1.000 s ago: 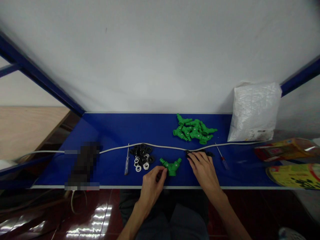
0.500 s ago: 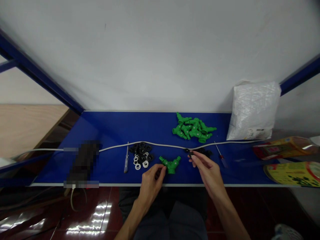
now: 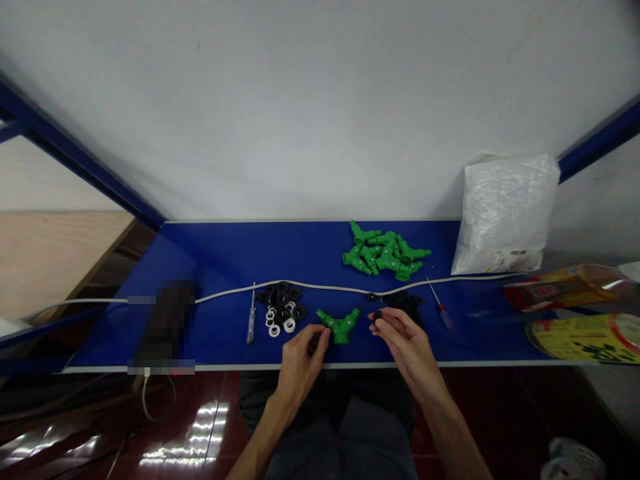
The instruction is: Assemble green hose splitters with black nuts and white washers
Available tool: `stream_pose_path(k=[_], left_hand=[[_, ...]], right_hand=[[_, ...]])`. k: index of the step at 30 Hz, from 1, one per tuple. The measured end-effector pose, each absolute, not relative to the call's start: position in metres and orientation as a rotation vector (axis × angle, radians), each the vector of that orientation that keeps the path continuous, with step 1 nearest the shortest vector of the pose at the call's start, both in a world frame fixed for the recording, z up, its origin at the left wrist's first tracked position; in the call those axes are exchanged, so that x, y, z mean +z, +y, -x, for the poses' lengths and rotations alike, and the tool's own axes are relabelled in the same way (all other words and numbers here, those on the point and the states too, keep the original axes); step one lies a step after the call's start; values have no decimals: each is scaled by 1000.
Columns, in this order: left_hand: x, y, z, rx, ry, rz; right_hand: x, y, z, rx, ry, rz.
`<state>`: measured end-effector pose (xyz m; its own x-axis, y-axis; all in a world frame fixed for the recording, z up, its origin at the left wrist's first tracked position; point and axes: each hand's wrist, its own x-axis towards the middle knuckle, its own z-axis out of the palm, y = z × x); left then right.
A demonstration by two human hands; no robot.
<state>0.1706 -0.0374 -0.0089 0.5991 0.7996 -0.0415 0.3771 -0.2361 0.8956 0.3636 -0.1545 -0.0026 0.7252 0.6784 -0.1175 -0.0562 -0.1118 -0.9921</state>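
Note:
A green Y-shaped hose connector (image 3: 341, 329) lies on the blue table near its front edge, its two arms pointing away from me. My left hand (image 3: 303, 348) rests just left of it, thumb and forefinger pressed together at the connector's side. Whether anything is between those fingertips is hidden. To the right, my right hand (image 3: 403, 337) pinches a small black plastic part (image 3: 379, 316) between thumb and fingers, a little above the table. Behind that hand is a pile of black parts (image 3: 407, 302), partly covered by it, with one loose black piece (image 3: 371, 297) beside the cable.
Black and white rings (image 3: 283, 307) lie left of centre, beside a screwdriver (image 3: 251, 323). Another screwdriver (image 3: 441, 308) lies right. More green connectors (image 3: 385, 253) are heaped behind the white cable (image 3: 330, 288). A white plastic bag (image 3: 507, 213) and colourful packages (image 3: 585, 339) stand at the right.
My right hand has lifted a small black part from the black pile and brought it left and nearer, toward the green connector. My left hand has stayed at the connector's side.

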Motion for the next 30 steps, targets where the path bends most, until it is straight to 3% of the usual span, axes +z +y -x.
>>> stream_pose_path(k=[6, 15, 30], left_hand=[[-8, -39, -170, 555, 962, -1842], [-10, -39, -169, 541, 964, -1826], [1, -36, -171, 531, 980, -1693]], right_hand=[[-5, -164, -378, 440, -842, 1838], [-4, -168, -385, 342, -1064, 1939], [17, -161, -370, 581, -529, 1710]])
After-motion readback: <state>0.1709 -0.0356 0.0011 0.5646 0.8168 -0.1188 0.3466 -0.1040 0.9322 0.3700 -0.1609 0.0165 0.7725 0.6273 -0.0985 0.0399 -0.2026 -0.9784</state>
